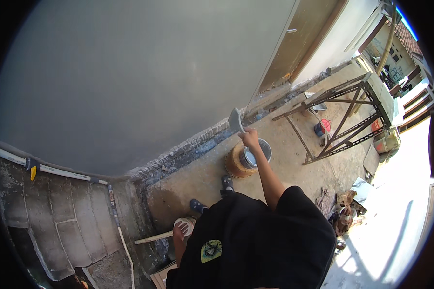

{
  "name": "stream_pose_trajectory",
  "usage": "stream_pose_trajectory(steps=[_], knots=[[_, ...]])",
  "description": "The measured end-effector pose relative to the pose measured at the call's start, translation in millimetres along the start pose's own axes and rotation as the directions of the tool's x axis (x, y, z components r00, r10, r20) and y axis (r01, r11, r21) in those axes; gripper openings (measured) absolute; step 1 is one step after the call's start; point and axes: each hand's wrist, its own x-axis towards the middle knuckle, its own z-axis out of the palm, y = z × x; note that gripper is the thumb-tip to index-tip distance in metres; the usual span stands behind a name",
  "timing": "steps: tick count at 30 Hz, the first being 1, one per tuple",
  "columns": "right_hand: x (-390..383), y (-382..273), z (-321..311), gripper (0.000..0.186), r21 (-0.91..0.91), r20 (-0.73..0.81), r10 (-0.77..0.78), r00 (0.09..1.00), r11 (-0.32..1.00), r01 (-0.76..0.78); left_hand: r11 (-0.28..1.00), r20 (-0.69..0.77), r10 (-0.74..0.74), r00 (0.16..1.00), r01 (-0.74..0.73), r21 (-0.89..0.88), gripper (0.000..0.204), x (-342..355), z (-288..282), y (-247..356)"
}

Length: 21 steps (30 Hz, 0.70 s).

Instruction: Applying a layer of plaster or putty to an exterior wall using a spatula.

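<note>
My right arm reaches forward, and my right hand is closed around a grey trowel with a flat blade, held near the foot of a smooth grey wall. Under that forearm is a round bucket with grey-blue inside, next to a wider brown round tub. At my left side, my left hand is closed at a whitish round container. A pale stick juts out to the left of this hand. Whether the hand grips the stick or the container is hard to see.
A rusty metal frame stand stands on the concrete floor at right, with a small dark bucket by it. White pipes run along the block wall at left. Debris lies at lower right.
</note>
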Motion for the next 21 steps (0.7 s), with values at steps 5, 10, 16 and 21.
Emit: stream_pose_trajectory(steps=[5, 10, 16, 21], knots=[[-53.5, 9.6, -88.2, 0.008, 0.030, 0.015, 0.256, 0.967, 0.966, -0.256, 0.978, 0.067, 0.023, 0.997, -0.037, 0.206, 0.054, 4.1, 6.4, 40.4], [-50.3, 43.6, -148.6, 0.019, -0.482, -0.040, 0.403, 0.914, 0.794, -0.371, 0.941, 0.011, -0.039, 0.999, 0.033, 0.338, 0.054, -1.9, -0.4, 30.1], [27.3, 135.1, -171.1, 0.031, -0.835, -0.006, 0.587, 0.810, 0.443, -0.327, 0.978, -0.011, 0.051, 0.999, -0.047, 0.204, 0.046, -40.6, 41.8, -9.8], [98.1, 226.7, -172.2, 0.029, -0.915, 0.120, 0.608, 0.785, 0.375, -0.150, 0.957, -0.102, 0.022, 0.995, 0.009, 0.291, 0.036, -76.6, 76.5, -50.0]])
